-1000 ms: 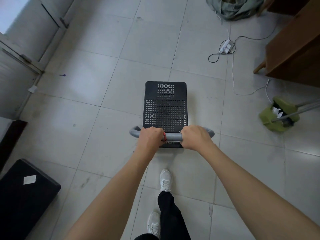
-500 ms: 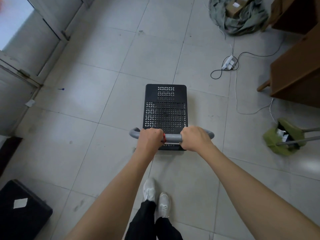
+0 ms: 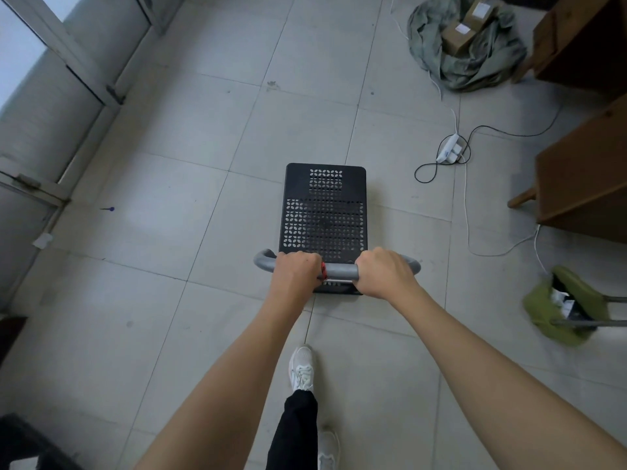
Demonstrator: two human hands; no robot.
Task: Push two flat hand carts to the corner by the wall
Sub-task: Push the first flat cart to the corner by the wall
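A flat hand cart with a black perforated deck (image 3: pixel 325 212) stands on the tiled floor straight ahead of me. Its grey padded handle bar (image 3: pixel 339 270) crosses the near end of the deck. My left hand (image 3: pixel 297 271) is closed around the left part of the bar, beside a red band. My right hand (image 3: pixel 383 273) is closed around the right part. A second black flat object (image 3: pixel 23 446), partly cut off, shows at the bottom left corner; I cannot tell whether it is the other cart.
A wall with door frames (image 3: pixel 51 106) runs along the left. A white power strip with cables (image 3: pixel 449 152) lies ahead right. Wooden furniture (image 3: pixel 583 184) stands at the right. A green dustpan (image 3: pixel 566 307) sits right of the cart. A cloth bundle with boxes (image 3: pixel 464 42) lies far right.
I have walked forward with the cart; the floor, dustpan and power strip have slid toward me and the black object at lower left has dropped almost out of view. Both hands keep their grip.
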